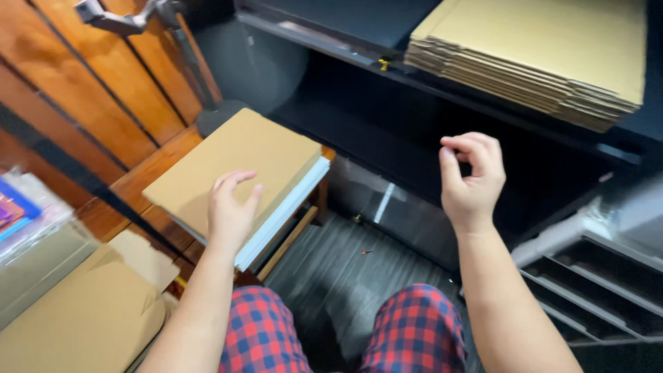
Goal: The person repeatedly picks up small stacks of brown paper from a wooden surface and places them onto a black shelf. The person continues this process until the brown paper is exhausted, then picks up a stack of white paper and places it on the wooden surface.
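My left hand (231, 207) lies flat, fingers spread a little, on a stack of brown flat sheets with white edges (235, 162) that rests on a small wooden stool. Over the dark floor my right hand (473, 176) is raised in the air, fingers loosely curled, with nothing in it. It hangs below and left of a pile of flattened cardboard boxes (539, 55) on a black shelf.
A folded brown cardboard box (83, 318) lies at lower left beside a clear plastic packet (27, 214). A grey tiered tray rack (601, 276) stands at right. Wooden panelling and a metal stand arm (131, 21) fill the upper left. My checked trousers (331, 331) show below.
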